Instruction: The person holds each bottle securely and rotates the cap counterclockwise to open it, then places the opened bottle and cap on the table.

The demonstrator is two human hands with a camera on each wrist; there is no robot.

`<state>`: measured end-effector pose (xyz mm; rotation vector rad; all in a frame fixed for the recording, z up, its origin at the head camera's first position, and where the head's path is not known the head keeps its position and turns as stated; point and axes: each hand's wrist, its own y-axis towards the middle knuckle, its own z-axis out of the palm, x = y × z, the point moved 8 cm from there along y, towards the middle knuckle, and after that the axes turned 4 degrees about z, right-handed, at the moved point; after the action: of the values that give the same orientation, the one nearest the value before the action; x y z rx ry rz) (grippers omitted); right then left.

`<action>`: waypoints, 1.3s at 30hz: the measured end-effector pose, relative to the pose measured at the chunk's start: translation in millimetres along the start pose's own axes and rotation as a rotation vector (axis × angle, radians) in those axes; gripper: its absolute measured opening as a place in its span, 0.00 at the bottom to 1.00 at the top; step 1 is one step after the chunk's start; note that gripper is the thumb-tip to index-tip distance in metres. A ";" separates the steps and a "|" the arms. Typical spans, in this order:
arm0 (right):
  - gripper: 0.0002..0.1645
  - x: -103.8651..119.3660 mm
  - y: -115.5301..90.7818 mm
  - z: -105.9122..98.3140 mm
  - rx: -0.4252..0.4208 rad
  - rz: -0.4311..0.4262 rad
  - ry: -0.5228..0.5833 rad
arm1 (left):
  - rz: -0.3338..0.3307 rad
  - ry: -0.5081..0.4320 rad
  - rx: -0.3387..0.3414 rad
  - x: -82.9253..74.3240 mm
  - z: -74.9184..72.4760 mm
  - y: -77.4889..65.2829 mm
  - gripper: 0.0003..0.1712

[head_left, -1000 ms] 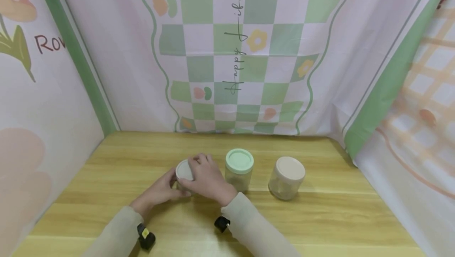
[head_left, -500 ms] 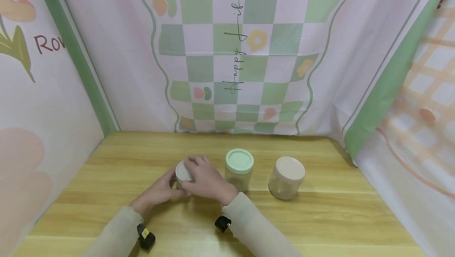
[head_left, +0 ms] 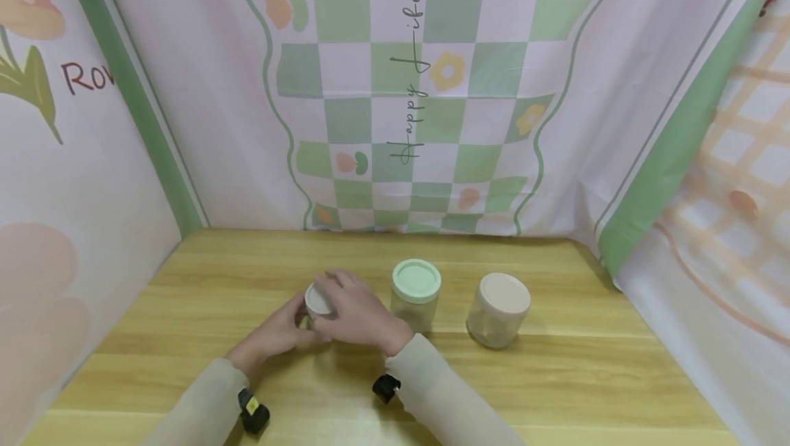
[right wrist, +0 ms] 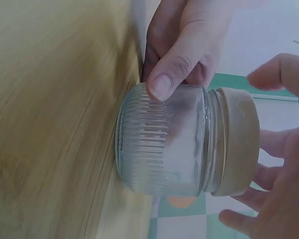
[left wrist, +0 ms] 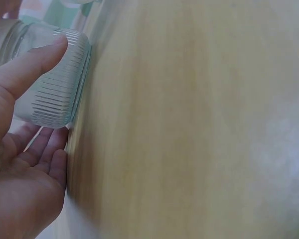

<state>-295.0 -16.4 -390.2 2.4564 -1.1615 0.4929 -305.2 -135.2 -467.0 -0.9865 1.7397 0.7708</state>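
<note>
A ribbed glass jar (right wrist: pixel 184 144) stands upright on the table, its pale lid (head_left: pixel 317 300) on top. Threads of the glass neck show just under the lid in the right wrist view. My left hand (head_left: pixel 271 336) holds the jar low down, with the thumb (left wrist: pixel 45 57) against the ribbed side and fingers on the other side. Around the lid hovers my right hand (head_left: pixel 358 315); in the right wrist view its thumb (right wrist: pixel 276 74) is spread away from the rim. Whether the far fingers touch the lid, I cannot tell.
Just right of my right hand stands a taller jar with a mint-green lid (head_left: pixel 416 281). Further right is another jar with a beige lid (head_left: pixel 504 293). The wooden table (head_left: pixel 555 391) ends at a checkered curtain (head_left: pixel 401 116) behind, with cloth walls at both sides.
My right hand has shifted slightly round the lid, its thumb moving off the lid's top toward the near side. My left hand and the other jars stay in place.
</note>
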 end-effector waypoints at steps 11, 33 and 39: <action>0.46 -0.5 6.8 -3.8 -0.081 0.087 -0.110 | -0.072 0.006 -0.039 4.0 -1.6 -2.3 0.54; 0.44 -1.1 5.8 -5.5 -0.091 0.094 -0.209 | -0.079 -0.002 -0.037 7.5 -1.5 -1.9 0.54; 0.38 5.8 4.6 -13.5 -0.146 0.072 -0.189 | -0.062 0.005 -0.035 5.3 -1.2 -1.4 0.54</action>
<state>-297.1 -16.5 -375.0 2.3818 -1.3145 0.1909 -305.6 -138.3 -471.6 -1.0614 1.6968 0.7624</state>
